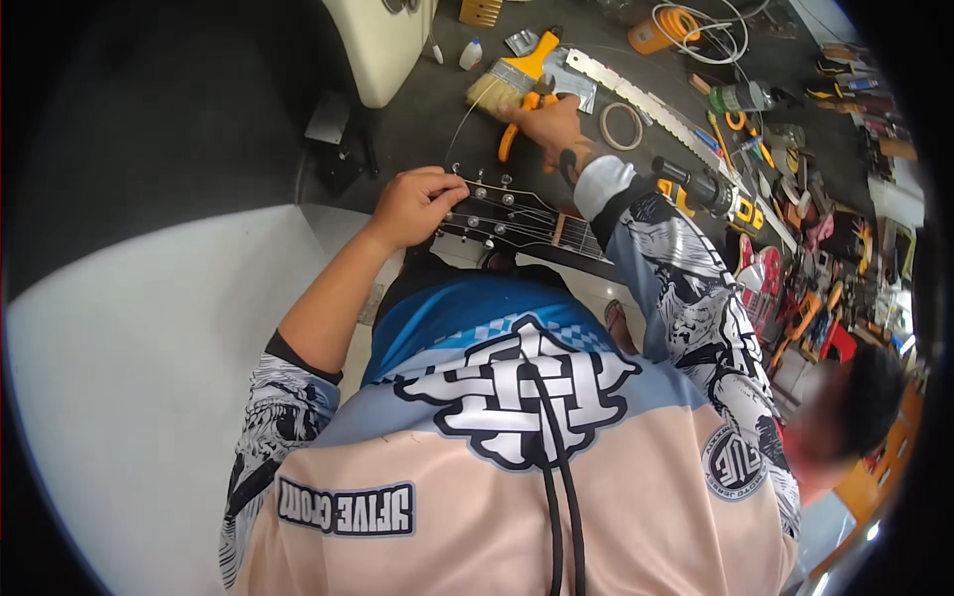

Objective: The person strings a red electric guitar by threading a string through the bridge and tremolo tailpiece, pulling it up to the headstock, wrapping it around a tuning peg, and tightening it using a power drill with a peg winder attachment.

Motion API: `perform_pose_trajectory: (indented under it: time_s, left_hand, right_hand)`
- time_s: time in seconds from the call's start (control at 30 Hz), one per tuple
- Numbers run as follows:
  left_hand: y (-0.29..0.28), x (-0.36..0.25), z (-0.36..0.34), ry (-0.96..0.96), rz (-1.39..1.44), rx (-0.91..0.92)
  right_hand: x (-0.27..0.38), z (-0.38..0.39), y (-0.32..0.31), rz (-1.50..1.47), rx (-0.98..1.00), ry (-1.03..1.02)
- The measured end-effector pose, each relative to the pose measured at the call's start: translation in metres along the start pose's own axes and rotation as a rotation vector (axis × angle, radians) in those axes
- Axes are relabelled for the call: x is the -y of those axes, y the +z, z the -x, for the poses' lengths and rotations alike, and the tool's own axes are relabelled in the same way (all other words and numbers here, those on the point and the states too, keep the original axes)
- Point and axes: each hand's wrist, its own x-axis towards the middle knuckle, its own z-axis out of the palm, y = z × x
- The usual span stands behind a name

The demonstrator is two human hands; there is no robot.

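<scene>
A black guitar headstock with metal tuning pegs and strings points left in front of me. At its tip my left hand is closed, thumb and fingertips pinched together; what lies between them is hidden. From beside those fingers a thin loose string end rises toward the brush. Farther off, my right hand is closed round pliers with orange handles, lying low over the dark bench. Just beyond it is a wide paintbrush with a yellow handle and pale bristles.
A long white notched straightedge crosses the bench. Near it are a tape roll, a yellow and black power drill and an orange container. Many tools crowd the right side, where another person is. A cream guitar body stands behind.
</scene>
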Motion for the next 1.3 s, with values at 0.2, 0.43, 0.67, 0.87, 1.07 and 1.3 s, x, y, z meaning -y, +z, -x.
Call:
perform_pose_trajectory:
  time_s: [0.2,0.43,0.67,0.87,1.07,1.3]
  left_hand:
    - [-0.001,-0.004,-0.013,0.045,0.045,0.040]
    - [-0.003,0.011,-0.011,0.020,0.091,0.050]
    - [-0.006,0.011,-0.012,0.042,0.113,0.071]
    - [-0.003,0.017,-0.010,-0.004,0.198,0.097]
    - [-0.003,0.018,-0.012,-0.004,0.185,0.114]
    - [-0.006,0.018,-0.012,-0.036,0.231,0.163]
  right_hand:
    - [0.017,0.023,-0.062,0.182,-0.288,-0.160]
    - [0.005,0.198,-0.143,-0.953,0.491,-0.247]
    - [-0.066,0.269,-0.103,-0.764,0.590,0.354]
    - [-0.070,0.252,-0.044,-0.295,0.395,-0.013]
    - [-0.090,0.244,-0.015,-0.250,0.423,0.021]
    - [-0.080,0.232,-0.006,-0.250,0.494,0.132]
